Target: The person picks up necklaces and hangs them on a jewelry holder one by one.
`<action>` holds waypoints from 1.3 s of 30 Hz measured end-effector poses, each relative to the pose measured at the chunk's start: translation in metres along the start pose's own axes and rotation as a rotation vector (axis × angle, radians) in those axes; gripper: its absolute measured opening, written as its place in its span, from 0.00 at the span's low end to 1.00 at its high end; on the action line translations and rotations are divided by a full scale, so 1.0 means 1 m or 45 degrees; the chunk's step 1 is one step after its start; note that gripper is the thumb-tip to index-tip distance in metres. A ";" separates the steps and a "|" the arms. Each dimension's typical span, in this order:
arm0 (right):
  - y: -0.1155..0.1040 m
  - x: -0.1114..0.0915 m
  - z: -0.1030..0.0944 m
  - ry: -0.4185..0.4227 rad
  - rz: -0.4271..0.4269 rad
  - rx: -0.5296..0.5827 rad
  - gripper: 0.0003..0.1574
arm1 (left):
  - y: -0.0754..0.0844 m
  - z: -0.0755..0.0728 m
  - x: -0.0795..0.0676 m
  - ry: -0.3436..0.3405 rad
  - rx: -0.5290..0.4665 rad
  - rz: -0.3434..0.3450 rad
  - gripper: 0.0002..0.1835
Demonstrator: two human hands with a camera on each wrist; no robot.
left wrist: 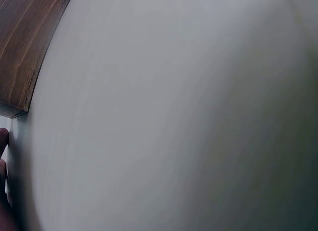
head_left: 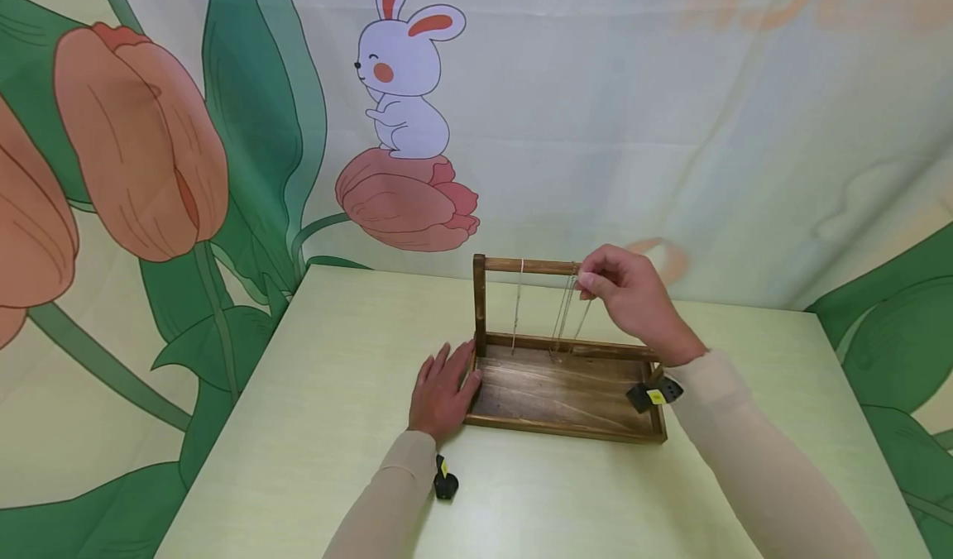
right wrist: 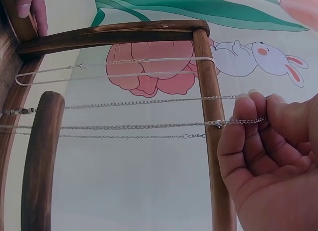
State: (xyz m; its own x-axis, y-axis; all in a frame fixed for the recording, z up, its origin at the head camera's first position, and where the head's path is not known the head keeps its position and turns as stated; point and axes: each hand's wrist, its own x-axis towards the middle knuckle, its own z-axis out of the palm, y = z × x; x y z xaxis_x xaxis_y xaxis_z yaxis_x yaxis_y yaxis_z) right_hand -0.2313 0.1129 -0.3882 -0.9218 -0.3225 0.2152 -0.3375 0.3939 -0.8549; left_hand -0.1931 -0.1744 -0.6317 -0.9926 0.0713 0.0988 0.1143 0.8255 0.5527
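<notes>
A dark brown wooden jewelry stand (head_left: 566,394) has a shallow tray base and a raised crossbar (head_left: 542,266). My right hand (head_left: 633,294) is up at the bar and pinches the end of a thin silver necklace (right wrist: 243,121) between thumb and fingertips. Beside it, other fine chains (right wrist: 124,104) hang over the same bar, one with small dark beads low on it. A paler silver necklace (head_left: 517,303) hangs apart toward the bar's left end. My left hand (head_left: 441,394) rests against the tray's left edge, fingers extended, partly on the table.
The stand sits on a pale yellow-green table (head_left: 335,427). Behind the table hangs a printed cloth (head_left: 596,129) with tulips and a white rabbit. A short wooden post (right wrist: 42,156) rises near the tray in the right wrist view.
</notes>
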 end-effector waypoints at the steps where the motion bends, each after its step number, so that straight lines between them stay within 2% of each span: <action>1: 0.001 -0.001 0.000 0.002 0.004 -0.002 0.07 | 0.000 0.000 0.000 0.000 0.000 0.000 0.32; 6: 0.004 -0.003 -0.004 0.017 0.021 -0.022 0.08 | 0.000 0.000 0.000 0.001 0.006 0.001 0.32; 22: 0.009 -0.013 -0.020 0.070 0.007 0.066 0.09 | 0.000 0.000 0.000 0.021 0.000 0.021 0.32; 39: 0.017 -0.022 -0.045 0.206 0.037 0.060 0.08 | 0.001 -0.003 -0.002 -0.004 -0.020 0.017 0.32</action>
State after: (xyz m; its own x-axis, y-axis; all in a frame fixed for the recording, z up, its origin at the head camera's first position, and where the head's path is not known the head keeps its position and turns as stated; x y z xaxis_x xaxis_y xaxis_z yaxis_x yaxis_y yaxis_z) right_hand -0.2251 0.1657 -0.3868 -0.9510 -0.1671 0.2601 -0.3044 0.3591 -0.8823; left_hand -0.1912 -0.1757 -0.6290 -0.9911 0.0839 0.1033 0.1279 0.8154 0.5646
